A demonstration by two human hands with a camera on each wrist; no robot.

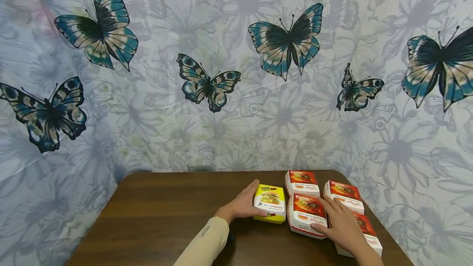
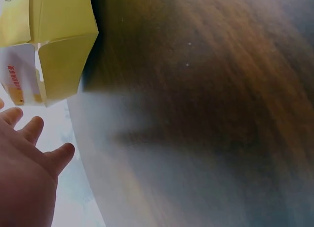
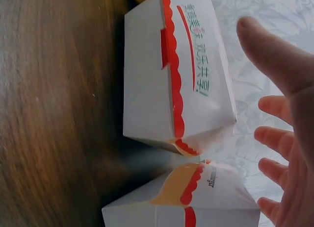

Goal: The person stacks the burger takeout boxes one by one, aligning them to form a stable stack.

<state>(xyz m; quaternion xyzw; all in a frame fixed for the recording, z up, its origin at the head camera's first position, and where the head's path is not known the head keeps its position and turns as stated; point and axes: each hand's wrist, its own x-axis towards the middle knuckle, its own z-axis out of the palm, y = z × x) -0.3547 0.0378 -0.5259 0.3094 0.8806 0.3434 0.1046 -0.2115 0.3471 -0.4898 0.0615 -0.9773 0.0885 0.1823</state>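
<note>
In the head view my left hand lies along the left side of a yellow burger box, fingers toward its far corner and thumb across its near left edge. The left wrist view shows its visible fingertips stretched out, apart from the yellow box. My right hand hovers over the red-and-white burger boxes, fingers spread and curled round nothing. Its thumb reaches toward the near middle box; in the right wrist view a gap shows between the thumb and that box.
Another red-and-white box stands behind the middle one. Two more, a far one and a near one partly hidden by my right hand, stand near the right edge of the brown table. A butterfly-print cloth hangs behind.
</note>
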